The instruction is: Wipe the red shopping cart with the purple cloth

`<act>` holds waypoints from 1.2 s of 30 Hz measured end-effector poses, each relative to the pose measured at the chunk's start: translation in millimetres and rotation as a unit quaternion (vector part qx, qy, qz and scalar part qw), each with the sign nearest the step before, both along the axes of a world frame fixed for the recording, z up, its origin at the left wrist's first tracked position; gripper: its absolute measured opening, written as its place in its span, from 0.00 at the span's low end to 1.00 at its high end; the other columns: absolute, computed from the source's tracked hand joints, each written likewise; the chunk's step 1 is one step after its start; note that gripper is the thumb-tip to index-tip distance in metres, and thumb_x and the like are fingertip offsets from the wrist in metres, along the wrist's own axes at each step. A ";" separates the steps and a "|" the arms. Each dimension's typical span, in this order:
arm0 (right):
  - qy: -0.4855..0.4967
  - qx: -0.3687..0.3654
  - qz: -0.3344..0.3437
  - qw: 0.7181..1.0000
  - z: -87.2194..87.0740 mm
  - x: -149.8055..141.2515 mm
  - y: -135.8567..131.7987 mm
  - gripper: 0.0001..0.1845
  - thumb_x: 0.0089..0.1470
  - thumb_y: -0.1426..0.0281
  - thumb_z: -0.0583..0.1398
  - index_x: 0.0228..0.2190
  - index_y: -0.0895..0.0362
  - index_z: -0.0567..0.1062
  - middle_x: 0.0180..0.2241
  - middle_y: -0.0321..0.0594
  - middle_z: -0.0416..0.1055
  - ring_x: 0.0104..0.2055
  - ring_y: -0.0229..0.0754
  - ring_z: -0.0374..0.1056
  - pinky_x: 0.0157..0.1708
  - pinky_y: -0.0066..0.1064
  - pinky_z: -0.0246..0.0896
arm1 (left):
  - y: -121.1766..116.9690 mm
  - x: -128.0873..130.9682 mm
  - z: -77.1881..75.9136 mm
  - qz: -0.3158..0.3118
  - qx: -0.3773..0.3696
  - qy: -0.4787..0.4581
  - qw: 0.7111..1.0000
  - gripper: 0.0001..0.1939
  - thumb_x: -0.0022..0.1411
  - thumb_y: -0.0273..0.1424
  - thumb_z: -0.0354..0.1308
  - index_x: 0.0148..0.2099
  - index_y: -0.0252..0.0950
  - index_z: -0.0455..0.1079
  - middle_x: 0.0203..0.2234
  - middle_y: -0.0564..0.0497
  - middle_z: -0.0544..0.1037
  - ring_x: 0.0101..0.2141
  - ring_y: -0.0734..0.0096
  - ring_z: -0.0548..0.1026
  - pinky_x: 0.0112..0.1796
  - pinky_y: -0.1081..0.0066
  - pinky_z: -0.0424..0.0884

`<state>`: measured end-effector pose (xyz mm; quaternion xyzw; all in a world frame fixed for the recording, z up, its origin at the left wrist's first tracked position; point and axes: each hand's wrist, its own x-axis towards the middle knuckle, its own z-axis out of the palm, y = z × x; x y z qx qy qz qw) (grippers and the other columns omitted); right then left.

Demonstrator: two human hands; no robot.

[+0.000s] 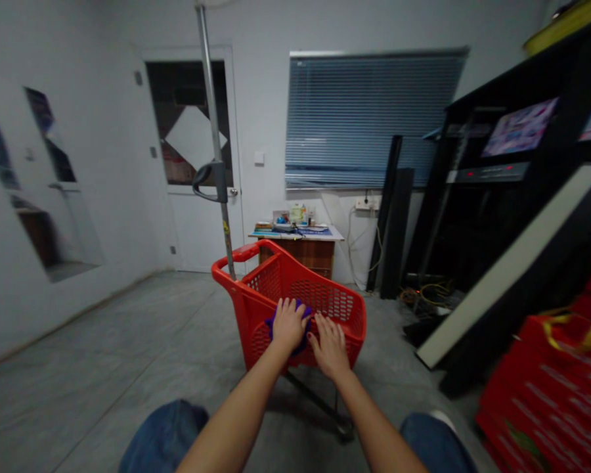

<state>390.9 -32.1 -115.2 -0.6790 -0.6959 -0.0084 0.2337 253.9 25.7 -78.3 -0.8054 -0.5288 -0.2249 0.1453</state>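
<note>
The left hand (288,330), fingers slightly bent, held a crumpled purple fabric cloth (301,345) against the near wall of the red perforated plastic cart (249,315); the right hand (331,347), fingers open and empty, lay beside it

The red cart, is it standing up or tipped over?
Standing up: its basket opens upward, and a wheel shows underneath.

From my head, a single camera is looking forward and down at the red cart (295,286) close before me, facing the door (201,226) and blinds (369,125) beyond.
</note>
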 end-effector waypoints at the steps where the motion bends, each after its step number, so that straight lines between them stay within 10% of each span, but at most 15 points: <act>1: -0.001 0.000 0.002 1.000 0.4 0.6 -0.4 0.33 0.67 0.56 0.44 0.67 0.56 0.55 0.69 0.39 0.52 0.71 0.46 0.46 0.69 0.45 0.35 | 1.4 -4.1 1.8 -0.009 0.002 0.008 1.000 0.20 0.70 0.42 0.48 0.56 0.42 0.71 0.57 0.43 0.74 0.60 0.53 0.67 0.64 0.50 0.53; 9: -0.004 0.007 0.007 1.000 -1.5 -4.0 -0.1 0.32 0.66 0.58 0.46 0.68 0.53 0.54 0.69 0.39 0.51 0.71 0.46 0.46 0.69 0.45 0.35 | 19.4 -60.3 26.0 0.069 0.021 0.002 0.997 0.17 0.68 0.39 0.50 0.53 0.42 0.73 0.57 0.43 0.74 0.62 0.49 0.64 0.64 0.46 0.52; 17: 0.000 0.004 0.007 1.000 -3.7 -5.5 -0.9 0.34 0.67 0.55 0.43 0.68 0.56 0.52 0.70 0.39 0.47 0.72 0.45 0.41 0.69 0.43 0.34 | 1.1 -8.1 -0.6 0.023 -0.004 -0.006 1.000 0.18 0.69 0.40 0.49 0.54 0.41 0.72 0.59 0.44 0.72 0.62 0.51 0.65 0.63 0.48 0.55; 26: -0.020 0.013 -0.029 0.999 -15.0 23.6 -14.9 0.35 0.66 0.55 0.45 0.68 0.58 0.53 0.70 0.39 0.48 0.72 0.46 0.43 0.69 0.43 0.35 | 16.5 -57.9 19.5 0.079 0.015 0.002 0.997 0.18 0.69 0.40 0.49 0.55 0.42 0.72 0.59 0.42 0.72 0.62 0.49 0.64 0.64 0.46 0.51; 36: -0.004 0.063 0.004 0.998 -35.1 3.3 -8.1 0.38 0.66 0.51 0.45 0.68 0.60 0.53 0.70 0.44 0.49 0.71 0.48 0.44 0.68 0.46 0.40 | -5.5 -8.0 -7.3 -0.028 -0.040 -0.007 0.999 0.19 0.70 0.41 0.49 0.57 0.42 0.70 0.59 0.45 0.72 0.62 0.53 0.65 0.64 0.48 0.51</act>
